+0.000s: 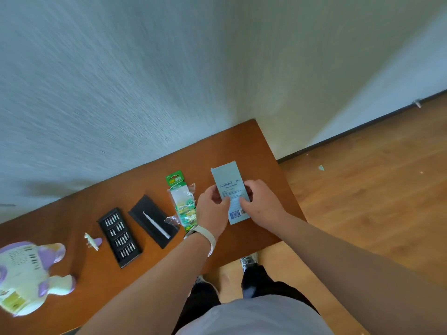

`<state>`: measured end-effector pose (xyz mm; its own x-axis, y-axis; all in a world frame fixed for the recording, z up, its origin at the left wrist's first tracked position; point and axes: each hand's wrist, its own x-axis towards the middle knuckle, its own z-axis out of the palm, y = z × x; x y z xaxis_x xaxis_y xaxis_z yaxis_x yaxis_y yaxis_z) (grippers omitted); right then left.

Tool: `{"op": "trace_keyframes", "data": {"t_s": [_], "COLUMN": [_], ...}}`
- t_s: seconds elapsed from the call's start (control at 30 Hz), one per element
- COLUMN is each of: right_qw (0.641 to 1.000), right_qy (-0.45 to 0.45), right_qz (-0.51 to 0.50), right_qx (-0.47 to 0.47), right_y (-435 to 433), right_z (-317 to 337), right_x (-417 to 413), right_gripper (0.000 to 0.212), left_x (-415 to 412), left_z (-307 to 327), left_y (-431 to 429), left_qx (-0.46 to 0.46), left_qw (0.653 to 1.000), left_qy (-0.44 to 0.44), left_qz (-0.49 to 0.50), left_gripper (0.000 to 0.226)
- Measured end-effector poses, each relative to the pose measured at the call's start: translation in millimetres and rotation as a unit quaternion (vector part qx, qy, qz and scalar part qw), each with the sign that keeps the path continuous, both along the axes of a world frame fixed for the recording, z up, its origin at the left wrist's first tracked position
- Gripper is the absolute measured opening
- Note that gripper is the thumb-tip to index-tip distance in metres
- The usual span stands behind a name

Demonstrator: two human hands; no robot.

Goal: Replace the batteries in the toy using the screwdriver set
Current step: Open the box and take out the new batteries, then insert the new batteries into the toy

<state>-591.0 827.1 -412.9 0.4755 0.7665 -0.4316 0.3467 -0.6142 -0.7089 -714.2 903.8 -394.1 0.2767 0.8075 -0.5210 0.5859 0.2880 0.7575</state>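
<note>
- Both hands meet at the centre right of the frame on a pale blue box (225, 176), which lies flat over the bench (242, 141).
- The left hand (212, 209) curls round the box's left edge, with the thumb on its printed face. The right hand (261, 199) grips the right edge the same way.
- A pale watch (202, 234) sits on the left wrist.
- Just left of the hands lies a green battery pack (182, 201) with its clear wrapper torn and crumpled.
- Further left is a black tray (153, 221) holding a slim silver tool (157, 224). Beside that is a bit tray (119, 236) with four rows of bits.
- A small purple-and-white piece (93, 241) lies left of the bit tray.
- The toy (29, 274), pale green and purple, lies at the lower left of the frame on the bench, well apart from the hands. It is blurred.
</note>
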Motion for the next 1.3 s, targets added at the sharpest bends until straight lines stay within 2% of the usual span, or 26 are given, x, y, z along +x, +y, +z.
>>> {"op": "trace_keyframes", "data": {"t_s": [0.23,0.37,0.5,0.67,0.77,0.9,1.0,1.17,1.3], "right_qw": [1.000,1.000,0.999,0.991,0.971,0.937,0.920,0.894,0.896], "right_qy": [-0.021,-0.021,-0.001,-0.067,-0.120,-0.173,-0.189,-0.229,-0.222], "right_qz": [0.010,0.016,0.017,0.101,0.187,0.285,0.328,0.376,0.381], "right_qx": [-0.003,0.002,0.037,0.050,0.088,0.105,0.106,0.082,0.046], "right_y": [0,-2,-7,6,26,53,68,90,101], "right_z": [-11,-9,-1,9,16,17,15,9,5], "right_x": [4,7,6,-5,-15,-29,-40,-51,-54], "right_gripper": [0.034,0.034,0.029,0.029,0.027,0.026,0.026,0.027,0.025], "left_x": [4,-1,-18,-59,-86,-107,-111,-113,-112], "left_z": [-5,-3,6,16,16,11,4,-5,-7], "left_y": [-5,-7,-9,-4,0,4,3,6,10], "left_qx": [0.113,0.107,0.128,0.201,0.221,0.222,0.218,0.244,0.268], "left_qw": [0.985,0.985,0.984,0.975,0.965,0.950,0.934,0.909,0.887], "left_qy": [0.089,0.083,0.067,0.087,0.138,0.198,0.239,0.278,0.308], "left_qz": [-0.099,-0.109,-0.101,-0.041,-0.035,-0.090,-0.150,-0.191,-0.216], "left_gripper": [0.042,0.042,0.030,0.030,0.032,0.041,0.047,0.050,0.051]}}
